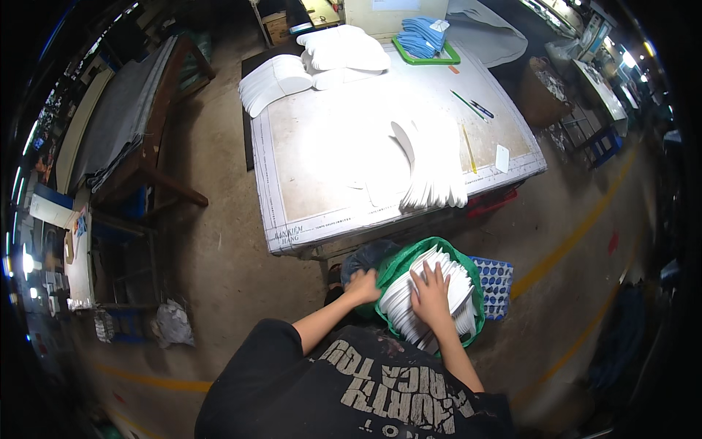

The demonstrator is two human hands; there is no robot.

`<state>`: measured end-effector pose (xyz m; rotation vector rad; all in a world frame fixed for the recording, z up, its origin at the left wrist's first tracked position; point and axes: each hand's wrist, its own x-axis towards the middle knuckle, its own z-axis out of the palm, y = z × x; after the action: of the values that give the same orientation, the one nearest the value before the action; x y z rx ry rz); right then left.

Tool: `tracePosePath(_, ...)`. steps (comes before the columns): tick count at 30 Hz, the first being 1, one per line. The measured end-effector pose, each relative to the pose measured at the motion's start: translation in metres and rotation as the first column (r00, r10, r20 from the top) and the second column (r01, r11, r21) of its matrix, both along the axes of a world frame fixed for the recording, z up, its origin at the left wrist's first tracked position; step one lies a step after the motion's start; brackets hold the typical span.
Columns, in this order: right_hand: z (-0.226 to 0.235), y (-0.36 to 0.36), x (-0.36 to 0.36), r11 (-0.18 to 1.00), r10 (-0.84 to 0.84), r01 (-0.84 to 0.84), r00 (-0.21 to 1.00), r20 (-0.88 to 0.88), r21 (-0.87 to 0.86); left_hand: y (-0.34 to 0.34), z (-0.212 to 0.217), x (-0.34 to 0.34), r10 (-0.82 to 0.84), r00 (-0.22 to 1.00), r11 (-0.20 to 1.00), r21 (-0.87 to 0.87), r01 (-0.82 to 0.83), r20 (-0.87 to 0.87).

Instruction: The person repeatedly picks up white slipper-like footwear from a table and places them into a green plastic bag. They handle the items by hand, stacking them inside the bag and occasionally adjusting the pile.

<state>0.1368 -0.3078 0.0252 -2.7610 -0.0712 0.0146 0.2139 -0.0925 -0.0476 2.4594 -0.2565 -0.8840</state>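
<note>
A green bag (392,266) sits on the floor below the table, packed with a stack of thin white cut pieces (459,287). My left hand (362,285) grips the bag's left rim with closed fingers. My right hand (430,294) lies flat on top of the white stack inside the bag, fingers spread. On the table above, a fanned row of the same white pieces (433,170) stands near the front edge.
The work table (314,132) carries more white piles (344,51) at the back, a green tray (450,55) with blue pieces, pens and a pencil. A blue crate (496,284) stands right of the bag. A wooden bench (146,124) is at left.
</note>
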Motion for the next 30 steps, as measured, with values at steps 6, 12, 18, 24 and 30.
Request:
tracePosePath(6,0.021,0.019,-0.061,0.96,0.275,-0.281,0.94,-0.203,0.002,0.021,-0.091,-0.053,0.187,0.808,0.779,-0.416,-0.468,-0.558)
tracePosePath(12,-0.001,0.019,-0.042,0.939,0.24,-0.245,0.969,-0.051,-0.239,0.0,-0.076,-0.049,0.268,0.762,0.593,-0.523,-0.613,-0.589)
tracePosePath(18,-0.033,0.039,0.005,0.912,0.101,-0.081,0.994,0.028,-0.401,-0.001,0.016,-0.03,0.119,0.928,0.741,-0.591,-0.32,-0.352)
tracePosePath(24,0.006,0.022,0.005,0.993,0.12,-0.115,0.971,-0.207,0.037,0.0,0.066,-0.017,0.066,0.863,0.704,-0.589,-0.396,-0.501)
tracePosePath(30,0.01,-0.098,-0.063,0.741,-0.621,0.423,0.727,0.293,0.522,0.013,0.11,0.008,-0.053,0.973,0.985,-0.174,0.013,-0.226)
